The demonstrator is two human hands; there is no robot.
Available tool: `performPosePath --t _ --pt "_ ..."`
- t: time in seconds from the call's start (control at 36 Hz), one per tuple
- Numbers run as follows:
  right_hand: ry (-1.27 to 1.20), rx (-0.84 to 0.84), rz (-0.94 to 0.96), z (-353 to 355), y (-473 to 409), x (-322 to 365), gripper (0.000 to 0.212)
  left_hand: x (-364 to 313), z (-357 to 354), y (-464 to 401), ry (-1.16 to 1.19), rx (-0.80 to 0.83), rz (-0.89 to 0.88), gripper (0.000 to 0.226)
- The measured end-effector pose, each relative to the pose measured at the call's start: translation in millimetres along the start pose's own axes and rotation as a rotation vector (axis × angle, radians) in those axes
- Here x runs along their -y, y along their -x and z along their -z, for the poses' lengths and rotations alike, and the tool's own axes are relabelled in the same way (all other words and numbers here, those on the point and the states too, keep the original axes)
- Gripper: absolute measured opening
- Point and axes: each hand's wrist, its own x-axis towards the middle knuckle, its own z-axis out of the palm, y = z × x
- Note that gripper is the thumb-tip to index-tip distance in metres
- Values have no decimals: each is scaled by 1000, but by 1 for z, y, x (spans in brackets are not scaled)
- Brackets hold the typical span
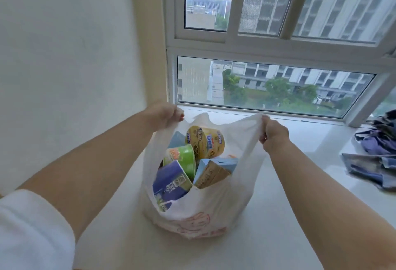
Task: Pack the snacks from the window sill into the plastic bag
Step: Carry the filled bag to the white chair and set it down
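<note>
Plastic bag (pixel 205 211) of snacks (pixel 192 162) standing on the window sill (pixel 300 141); left hand (pixel 162 117) and right hand (pixel 272 134) each grip a handle, the load hanging directly below, midway between them.

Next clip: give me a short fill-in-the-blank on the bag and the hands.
1. Each hand, left hand and right hand, grips one ___ of the plastic bag.
2. The yellow cup lies ___ the bag.
3. The bag stands on the window ___.

Missing words: handle; inside; sill
</note>
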Motion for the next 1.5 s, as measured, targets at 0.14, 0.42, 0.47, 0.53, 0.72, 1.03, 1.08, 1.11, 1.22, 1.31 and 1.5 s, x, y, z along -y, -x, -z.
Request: performPosePath --t 0.14,0.42,0.47,0.53,0.72,1.03,1.08,1.11,1.22,1.31,1.5 --pt "-75 231 -119 -3 2 -7 21 10 19 5 -67 -30 -158 19" --pt "370 596 -137 -2 25 7 19 42 41 30 -127 -172 -275 20" --pt "393 583 12 -8 30 14 16 33 39 32 -178 -187 -297 27" --pt "403 528 158 -9 28 17 11 17 28 29 -128 -191 -331 25" --pt "150 -62 299 58 -24 23 20 -55 -77 23 -188 -42 -602 24" --pt "198 -110 433 -13 2 62 25 -26 38 -46 -266 -484 -213 18" --pt "155 -79 467 -34 10 54 15 -30 52 -54 -152 -495 -75 25" --pt "188 -11 478 -45 18 49 17 -30 55 -56 -118 -458 -39 28" --pt "390 273 487 -71 39 37 15 -27 29 -54 -139 -332 -61 8" --pt "282 93 464 -57 16 51 21 -39 -6 -40 -111 -211 -92 25" --pt "227 30 310 -31 -1 50 30 -37 2 -47 15 9 -141 32"
